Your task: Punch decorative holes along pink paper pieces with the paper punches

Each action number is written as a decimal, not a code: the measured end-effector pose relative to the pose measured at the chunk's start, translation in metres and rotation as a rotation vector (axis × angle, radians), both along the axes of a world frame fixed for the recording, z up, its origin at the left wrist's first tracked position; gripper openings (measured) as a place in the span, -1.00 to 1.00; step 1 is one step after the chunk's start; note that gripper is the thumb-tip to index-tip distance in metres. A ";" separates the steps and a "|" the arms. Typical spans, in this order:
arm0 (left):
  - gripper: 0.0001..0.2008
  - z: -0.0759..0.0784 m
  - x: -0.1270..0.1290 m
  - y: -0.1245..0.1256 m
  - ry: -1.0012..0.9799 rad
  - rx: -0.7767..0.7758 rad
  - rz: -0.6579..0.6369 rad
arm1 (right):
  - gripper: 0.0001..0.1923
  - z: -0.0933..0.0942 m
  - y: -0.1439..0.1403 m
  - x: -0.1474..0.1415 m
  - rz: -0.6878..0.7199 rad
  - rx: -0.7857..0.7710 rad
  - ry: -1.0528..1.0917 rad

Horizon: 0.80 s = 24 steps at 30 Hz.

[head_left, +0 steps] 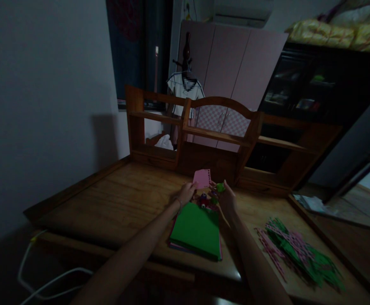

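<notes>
My left hand (187, 193) pinches the lower left of a small pink sheet of paper (201, 178). A row of small dark holes or notches runs down the sheet's right edge. My right hand (228, 200), just right of the sheet, has its fingers closed around a small bright green object (220, 187) whose kind I cannot make out. Between my hands sits a small dark red object (203, 201) with white round spots, among other little pieces too dim to name. Nearer to me lies a stack of coloured paper (197, 231), green on top, with pink and purple edges showing below.
A heap of green and pink patterned strips (299, 252) lies at the right of the wooden desk (115, 199). A wooden shelf unit (216, 134) rises along the back edge. A white cable (24, 262) hangs at the front left. The room is dim.
</notes>
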<state>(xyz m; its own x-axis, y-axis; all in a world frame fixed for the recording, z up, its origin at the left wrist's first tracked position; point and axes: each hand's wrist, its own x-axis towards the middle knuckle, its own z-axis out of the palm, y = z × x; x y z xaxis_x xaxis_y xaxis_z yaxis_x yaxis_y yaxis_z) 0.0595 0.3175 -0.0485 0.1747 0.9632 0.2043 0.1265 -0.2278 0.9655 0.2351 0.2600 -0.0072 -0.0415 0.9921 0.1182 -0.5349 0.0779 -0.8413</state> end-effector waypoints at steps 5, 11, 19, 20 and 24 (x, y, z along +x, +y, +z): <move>-0.55 -0.001 0.001 0.000 0.004 -0.018 -0.014 | -0.70 0.002 -0.001 0.000 0.019 0.041 0.027; -0.55 -0.001 0.001 0.001 -0.010 -0.030 -0.032 | -0.71 0.001 0.000 0.000 0.023 0.033 0.038; -0.54 0.003 0.000 -0.003 0.020 -0.001 -0.017 | -0.74 -0.004 0.005 0.001 0.019 0.022 0.086; -0.55 0.004 0.000 -0.004 0.020 -0.014 -0.023 | -0.74 -0.004 0.006 0.001 0.018 0.022 0.094; -0.56 0.009 0.000 -0.009 0.014 -0.039 -0.032 | -0.78 -0.006 0.008 0.001 0.006 0.020 0.113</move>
